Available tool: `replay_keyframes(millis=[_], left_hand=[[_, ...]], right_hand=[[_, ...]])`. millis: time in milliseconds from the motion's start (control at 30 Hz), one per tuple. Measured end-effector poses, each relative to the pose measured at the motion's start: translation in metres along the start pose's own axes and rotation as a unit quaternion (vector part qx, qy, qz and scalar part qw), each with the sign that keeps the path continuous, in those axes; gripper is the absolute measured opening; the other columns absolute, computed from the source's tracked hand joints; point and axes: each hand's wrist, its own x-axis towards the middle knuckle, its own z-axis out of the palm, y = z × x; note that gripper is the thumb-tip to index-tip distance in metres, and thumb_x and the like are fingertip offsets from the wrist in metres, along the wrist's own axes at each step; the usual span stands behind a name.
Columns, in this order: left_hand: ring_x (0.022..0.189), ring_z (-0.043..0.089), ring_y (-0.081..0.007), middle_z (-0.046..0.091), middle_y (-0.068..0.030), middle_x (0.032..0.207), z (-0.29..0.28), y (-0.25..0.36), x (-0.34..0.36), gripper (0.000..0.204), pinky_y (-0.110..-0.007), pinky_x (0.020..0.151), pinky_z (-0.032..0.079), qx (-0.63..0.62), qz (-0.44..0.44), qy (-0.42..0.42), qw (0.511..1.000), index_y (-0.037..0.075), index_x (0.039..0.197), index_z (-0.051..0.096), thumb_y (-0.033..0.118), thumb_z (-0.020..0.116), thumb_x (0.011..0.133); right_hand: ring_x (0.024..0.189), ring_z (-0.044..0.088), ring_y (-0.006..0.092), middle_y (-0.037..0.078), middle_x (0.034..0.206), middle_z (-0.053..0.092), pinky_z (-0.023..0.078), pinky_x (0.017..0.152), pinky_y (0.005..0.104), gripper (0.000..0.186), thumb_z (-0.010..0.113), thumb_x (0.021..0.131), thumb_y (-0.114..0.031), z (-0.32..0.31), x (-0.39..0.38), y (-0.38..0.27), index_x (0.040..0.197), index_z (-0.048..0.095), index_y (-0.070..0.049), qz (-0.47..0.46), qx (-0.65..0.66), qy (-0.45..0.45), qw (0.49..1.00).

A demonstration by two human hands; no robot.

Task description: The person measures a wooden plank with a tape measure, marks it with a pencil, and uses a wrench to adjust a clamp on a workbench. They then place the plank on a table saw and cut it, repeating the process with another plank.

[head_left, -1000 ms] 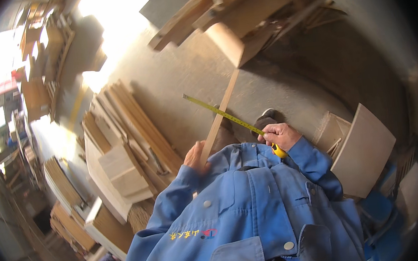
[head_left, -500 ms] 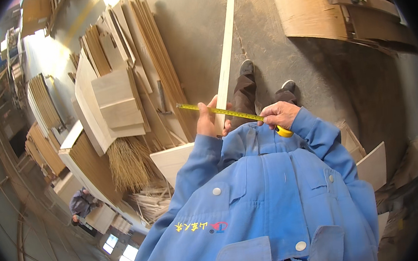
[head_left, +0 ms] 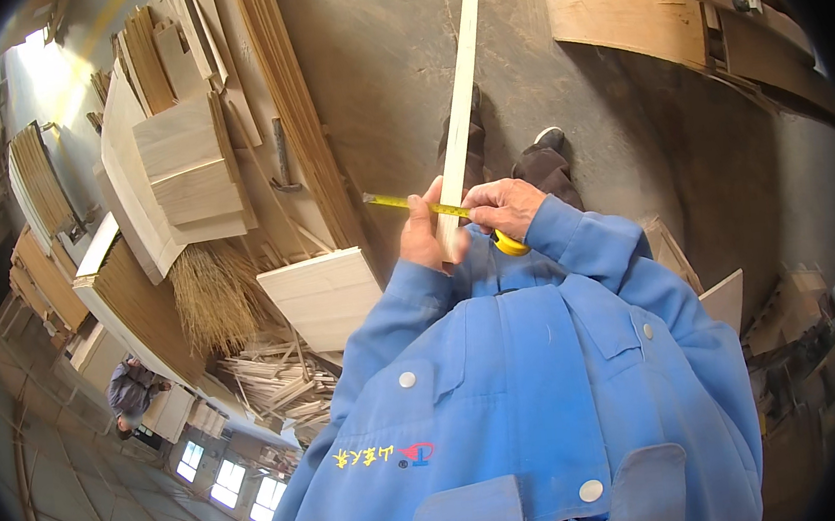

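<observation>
My left hand [head_left: 422,238] is closed around the near end of a long, pale wooden strip [head_left: 465,80], which points away from me over the floor. A yellow tape measure [head_left: 510,244] sits in my right hand [head_left: 511,205], close beside the strip. Its extended blade [head_left: 390,200] crosses the strip near my left thumb, and the free end sticks out past my left hand to the left. The right fingers are wrapped at the case and the blade's root; most of the case is hidden below them.
To the left lean stacked boards and panels [head_left: 189,162], with a hammer [head_left: 281,158] among them. A straw broom [head_left: 215,300] and scrap sticks [head_left: 284,384] lie nearer. Curved wooden panels [head_left: 625,9] stand at the far right. Another person [head_left: 136,388] is at the distant left.
My right hand has come left toward the strip, so less blade shows between my hands. The surroundings have shifted left in view, and my feet have changed position.
</observation>
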Motion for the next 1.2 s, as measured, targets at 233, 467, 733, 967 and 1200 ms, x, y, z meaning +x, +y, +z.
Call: replay_keyframes(millis=[233,467,733,967,1200], left_hand=[[0.051,0.053,-0.0181,0.057,-0.0157,0.104,-0.005,-0.004,-0.002,0.068,-0.025,0.039,0.043,-0.003,-0.007,-0.011,1.000,0.007,0.141,0.029,0.056,0.028,0.094],[0.051,0.055,-0.0186,0.055,-0.0140,0.088,-0.013,-0.006,0.001,0.069,-0.026,0.037,0.042,-0.002,-0.016,-0.013,1.000,0.007,0.142,0.027,0.057,0.032,0.093],[0.055,0.055,-0.0203,0.057,-0.0163,0.098,-0.026,-0.009,0.005,0.064,-0.026,0.039,0.042,-0.022,-0.033,-0.036,0.999,0.011,0.143,0.026,0.053,0.031,0.095],[0.053,0.055,-0.0192,0.055,-0.0142,0.090,-0.024,-0.007,0.005,0.066,-0.026,0.039,0.043,-0.020,-0.028,-0.023,0.999,0.009,0.143,0.026,0.054,0.032,0.094],[0.053,0.055,-0.0184,0.054,-0.0130,0.086,-0.020,-0.004,0.005,0.067,-0.026,0.039,0.043,-0.018,-0.034,-0.021,0.999,0.009,0.143,0.025,0.055,0.030,0.094]], right_hand=[[0.064,0.052,0.0089,0.002,0.070,0.058,0.044,0.061,0.0239,0.016,0.054,0.085,-0.008,0.000,-0.003,0.003,0.094,0.063,0.001,0.027,-0.010,-0.001,1.000],[0.064,0.051,0.0084,0.003,0.071,0.058,0.044,0.061,0.0236,0.015,0.054,0.084,-0.008,0.006,0.005,0.005,0.092,0.063,0.002,0.032,0.017,-0.005,0.999],[0.064,0.051,0.0091,0.003,0.072,0.058,0.044,0.061,0.0231,0.015,0.055,0.084,-0.007,0.007,0.011,0.010,0.091,0.064,0.001,0.050,0.042,-0.018,0.998],[0.065,0.051,0.0089,0.003,0.073,0.059,0.044,0.062,0.0230,0.015,0.055,0.084,-0.008,0.006,0.015,0.007,0.092,0.064,0.001,0.056,0.037,-0.017,0.998],[0.066,0.052,0.0088,0.002,0.073,0.059,0.044,0.062,0.0231,0.014,0.055,0.083,-0.008,0.005,0.016,0.005,0.090,0.064,0.001,0.054,0.028,-0.015,0.998]])
